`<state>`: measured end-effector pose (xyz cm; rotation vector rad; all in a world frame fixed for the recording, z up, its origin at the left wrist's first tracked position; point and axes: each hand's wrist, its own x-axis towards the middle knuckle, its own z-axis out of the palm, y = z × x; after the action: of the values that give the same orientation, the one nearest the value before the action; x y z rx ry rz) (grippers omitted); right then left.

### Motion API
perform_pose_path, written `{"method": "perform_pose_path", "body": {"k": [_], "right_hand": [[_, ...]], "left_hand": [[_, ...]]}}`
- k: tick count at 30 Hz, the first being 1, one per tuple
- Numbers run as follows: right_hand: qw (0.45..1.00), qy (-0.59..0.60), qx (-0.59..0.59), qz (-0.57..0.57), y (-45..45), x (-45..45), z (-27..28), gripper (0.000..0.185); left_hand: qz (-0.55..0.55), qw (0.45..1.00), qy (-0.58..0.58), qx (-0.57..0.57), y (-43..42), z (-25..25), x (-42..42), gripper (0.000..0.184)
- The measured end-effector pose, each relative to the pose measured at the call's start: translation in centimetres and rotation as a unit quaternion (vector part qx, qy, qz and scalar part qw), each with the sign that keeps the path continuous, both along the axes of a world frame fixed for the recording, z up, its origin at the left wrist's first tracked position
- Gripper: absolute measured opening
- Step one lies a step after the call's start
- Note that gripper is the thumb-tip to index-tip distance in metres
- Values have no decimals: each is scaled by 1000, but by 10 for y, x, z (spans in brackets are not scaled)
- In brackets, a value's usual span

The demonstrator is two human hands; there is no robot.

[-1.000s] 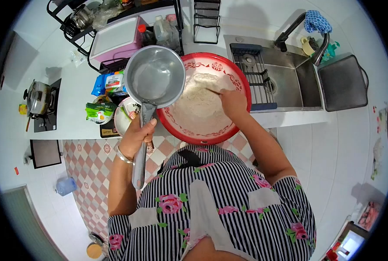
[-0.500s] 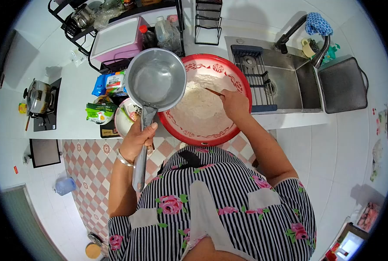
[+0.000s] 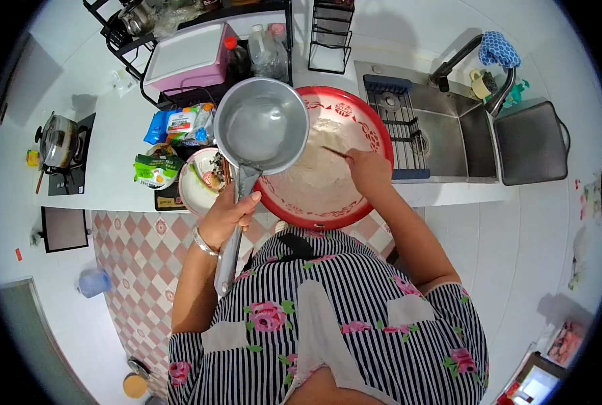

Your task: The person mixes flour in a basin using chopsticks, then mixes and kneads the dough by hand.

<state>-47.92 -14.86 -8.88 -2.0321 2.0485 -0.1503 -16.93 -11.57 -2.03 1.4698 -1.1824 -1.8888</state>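
Note:
My left hand [image 3: 230,219] grips the long handle of a round metal water dipper [image 3: 260,128]. Its bowl is held over the left side of a large red-rimmed enamel basin [image 3: 382,128], hiding that part of the rim. What looks like a little clear water lies in the bowl, though I cannot be sure. White flour [image 3: 314,169] covers the basin's bottom. Over the basin's right half, my right hand [image 3: 370,175] is closed round thin brown chopsticks [image 3: 334,152], whose tips point left at the flour.
Left of the basin stand a white bowl [image 3: 196,192] with chopped food, a green packet [image 3: 158,170] and a wipes pack [image 3: 182,123]. A black rack [image 3: 291,40] with a pink box [image 3: 193,57] is behind. The sink [image 3: 449,142] lies right, the stove [image 3: 78,155] far left.
The dipper and my left hand have shifted right, farther over the basin. My right hand stays near the same spot with the chopsticks, and the whole view has tilted slightly.

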Motion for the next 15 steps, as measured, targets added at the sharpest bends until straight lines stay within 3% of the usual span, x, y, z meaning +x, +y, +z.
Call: {"method": "perform_pose_path", "body": {"k": [5,10,13,15], "right_hand": [[999,22,43,9,1,-1,-24,18],[994,-52,81,55,27,12,11,22],[996,2,73,43,17,5,-19,22],[999,-2,50,-7,5,-2,-11,21]], "left_hand": [[4,999,30,10,-2,-4,0,38],[10,1000,7,-1,-4,-5,-6,38],[26,999,27,13,-8,-9,-5,50],[24,999,26,-11,-9,-2,-7,55]]}}
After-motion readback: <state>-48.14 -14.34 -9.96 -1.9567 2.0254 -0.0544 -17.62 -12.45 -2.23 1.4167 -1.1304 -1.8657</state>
